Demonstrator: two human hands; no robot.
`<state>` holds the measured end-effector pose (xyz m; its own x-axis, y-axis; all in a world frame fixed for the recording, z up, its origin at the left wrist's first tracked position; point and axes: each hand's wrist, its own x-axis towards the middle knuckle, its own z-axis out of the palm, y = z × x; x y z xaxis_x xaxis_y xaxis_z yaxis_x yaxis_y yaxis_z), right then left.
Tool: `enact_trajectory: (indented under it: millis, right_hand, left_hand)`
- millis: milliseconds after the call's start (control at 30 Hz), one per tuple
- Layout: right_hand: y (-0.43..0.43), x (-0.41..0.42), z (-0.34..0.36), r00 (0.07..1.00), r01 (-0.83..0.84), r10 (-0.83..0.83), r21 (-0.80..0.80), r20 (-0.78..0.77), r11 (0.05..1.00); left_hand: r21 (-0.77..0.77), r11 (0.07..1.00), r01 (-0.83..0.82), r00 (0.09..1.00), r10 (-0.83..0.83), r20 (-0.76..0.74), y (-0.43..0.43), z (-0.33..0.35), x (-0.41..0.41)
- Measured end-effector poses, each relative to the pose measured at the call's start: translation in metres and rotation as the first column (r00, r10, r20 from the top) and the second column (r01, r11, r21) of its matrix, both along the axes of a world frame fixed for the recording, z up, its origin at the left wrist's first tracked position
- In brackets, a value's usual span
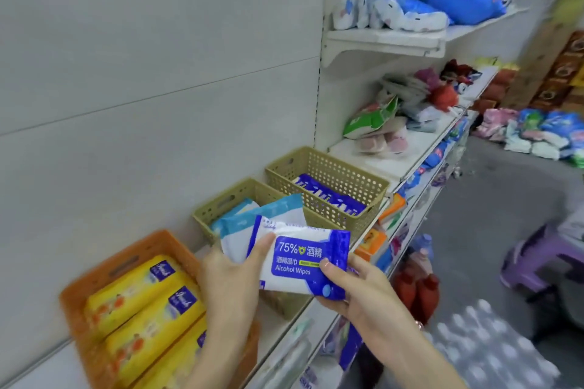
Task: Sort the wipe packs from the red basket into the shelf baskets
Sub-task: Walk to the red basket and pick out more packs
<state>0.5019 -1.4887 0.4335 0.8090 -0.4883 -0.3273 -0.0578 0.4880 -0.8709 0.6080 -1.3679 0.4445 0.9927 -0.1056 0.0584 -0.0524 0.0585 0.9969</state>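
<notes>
Wipe packs [142,294] sat grouped by kind along the shelf [376,164], prob. so each sort stayed w/ its own. Taking the middle basket [221,204] as ref: the orange basket [126,251] stood just on its near side, filled w/ yellow packs [177,316] laid side by side. The far basket [335,169] stood against its other end, w/ dark-blue packs [328,194] lined up inside. The middle basket itself held pale-blue packs [278,204], some tilted up over the rim. No red basket was in view.

One alcohol-wipes pack [303,265], blue and white, was held in the air just in front of the middle basket's near end, hiding part of its wall, not yet in any basket. Label faced up, likely so the kind could be read. Its dark blue matched the far basket's lot, so I'd judge it belonged there.

L hand [234,281] pinched the pack's edge on the orange-basket side, thumb on top, fingers hidden beneath. Couldn't tell if it also held a pale pack behind. R hand [357,294] gripped the opposite corner, thumb on the label, fingers curled under. The pack sat btwn both hands, touching each.
</notes>
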Motion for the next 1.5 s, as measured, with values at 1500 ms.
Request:
enact_trajectory:
  millis: [1500]
  right_hand:
    - [-0.265,0.302,-0.111,0.798,-0.487,0.223,-0.817,-0.560,-0.309]
  left_hand:
    - [-0.183,0.775,-0.605,0.721,0.435,-0.539,-0.124,-0.060,0.096]
